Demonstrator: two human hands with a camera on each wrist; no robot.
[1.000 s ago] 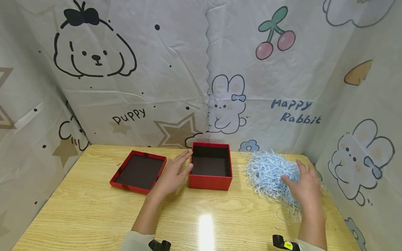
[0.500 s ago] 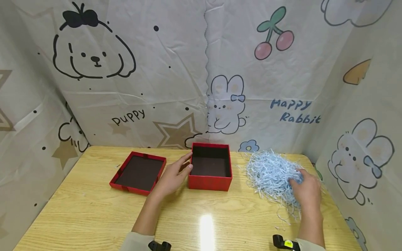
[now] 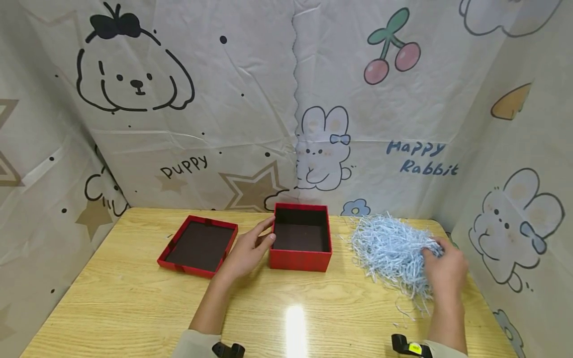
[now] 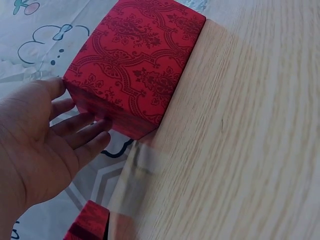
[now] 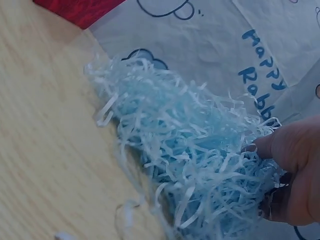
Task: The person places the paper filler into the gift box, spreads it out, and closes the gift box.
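Fingers of the left hand lie straight against the left wall of the open red box, touching it without gripping. Right hand: fingers curled into the right edge of the pale blue shredded paper, holding a clump. Paper pile sits on the wooden surface, just right of the box. Red lid lies upturned, left of the left hand. Cartoon-print backdrop surrounds the surface.
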